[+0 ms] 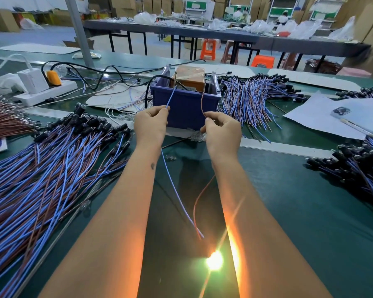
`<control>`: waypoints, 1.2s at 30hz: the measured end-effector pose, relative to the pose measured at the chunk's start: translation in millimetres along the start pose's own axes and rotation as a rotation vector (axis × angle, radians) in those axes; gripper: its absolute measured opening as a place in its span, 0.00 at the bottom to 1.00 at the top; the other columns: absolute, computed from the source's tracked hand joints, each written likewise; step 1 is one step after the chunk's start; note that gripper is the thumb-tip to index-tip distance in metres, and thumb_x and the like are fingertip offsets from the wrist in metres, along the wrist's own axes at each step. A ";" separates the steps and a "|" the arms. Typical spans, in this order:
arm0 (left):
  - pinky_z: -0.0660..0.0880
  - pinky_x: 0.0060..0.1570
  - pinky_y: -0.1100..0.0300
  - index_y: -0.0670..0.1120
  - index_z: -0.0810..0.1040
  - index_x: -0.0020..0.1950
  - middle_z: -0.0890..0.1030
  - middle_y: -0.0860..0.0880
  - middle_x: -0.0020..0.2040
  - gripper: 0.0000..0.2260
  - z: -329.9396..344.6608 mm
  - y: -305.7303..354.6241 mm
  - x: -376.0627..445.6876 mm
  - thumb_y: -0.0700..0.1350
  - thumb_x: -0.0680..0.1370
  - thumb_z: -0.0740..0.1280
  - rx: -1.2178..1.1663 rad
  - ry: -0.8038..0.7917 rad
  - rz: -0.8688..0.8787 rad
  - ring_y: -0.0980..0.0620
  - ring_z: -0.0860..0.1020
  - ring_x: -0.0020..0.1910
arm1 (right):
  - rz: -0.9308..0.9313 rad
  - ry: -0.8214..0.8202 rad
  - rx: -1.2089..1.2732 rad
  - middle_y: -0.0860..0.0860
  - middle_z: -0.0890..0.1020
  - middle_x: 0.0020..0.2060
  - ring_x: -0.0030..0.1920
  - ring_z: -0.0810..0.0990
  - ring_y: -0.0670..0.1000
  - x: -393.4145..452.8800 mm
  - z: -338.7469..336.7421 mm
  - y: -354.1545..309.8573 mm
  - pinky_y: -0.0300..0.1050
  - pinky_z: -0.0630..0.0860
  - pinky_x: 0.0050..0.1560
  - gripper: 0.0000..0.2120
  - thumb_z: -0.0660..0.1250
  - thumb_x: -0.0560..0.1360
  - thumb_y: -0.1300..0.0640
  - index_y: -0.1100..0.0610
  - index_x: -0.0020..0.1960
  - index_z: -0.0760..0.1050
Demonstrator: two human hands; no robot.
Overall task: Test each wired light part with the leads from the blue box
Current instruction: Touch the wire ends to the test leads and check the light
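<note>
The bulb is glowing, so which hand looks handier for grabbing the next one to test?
Probably the left hand. The big heap of wired bulbs lies right beside that forearm, while the piles on the right hand's side sit farther off.

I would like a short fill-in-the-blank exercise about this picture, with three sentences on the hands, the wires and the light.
1. The left hand pinches the ____ wire of the light part.
2. The right hand pinches the ____ wire of the same part.
3. Near the bottom edge of the picture, between the forearms, the bulb of the part is ____.

Missing words: blue; brown; lit
</note>
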State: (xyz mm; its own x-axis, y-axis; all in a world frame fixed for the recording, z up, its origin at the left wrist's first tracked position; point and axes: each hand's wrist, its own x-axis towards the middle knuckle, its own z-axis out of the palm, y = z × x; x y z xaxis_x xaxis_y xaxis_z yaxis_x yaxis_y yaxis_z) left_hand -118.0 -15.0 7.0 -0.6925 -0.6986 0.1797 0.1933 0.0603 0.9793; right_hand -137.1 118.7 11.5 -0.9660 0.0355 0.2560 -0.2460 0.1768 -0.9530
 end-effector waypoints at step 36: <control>0.65 0.30 0.65 0.47 0.82 0.43 0.73 0.53 0.26 0.07 -1.2 -3.7 7.9 0.40 0.78 0.66 -0.056 0.094 0.007 0.56 0.69 0.27 | -0.026 -0.030 0.052 0.52 0.84 0.36 0.35 0.78 0.45 0.5 0.8 5.5 0.41 0.77 0.46 0.10 0.64 0.77 0.63 0.55 0.53 0.82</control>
State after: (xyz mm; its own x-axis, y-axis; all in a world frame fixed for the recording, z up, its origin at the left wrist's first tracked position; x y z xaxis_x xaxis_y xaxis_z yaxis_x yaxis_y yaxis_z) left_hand -123.3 -21.6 4.7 -0.6235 -0.7621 0.1745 0.2386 0.0270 0.9707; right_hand -139.0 118.9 6.2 -0.9611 0.0025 0.2761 -0.2736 0.1261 -0.9535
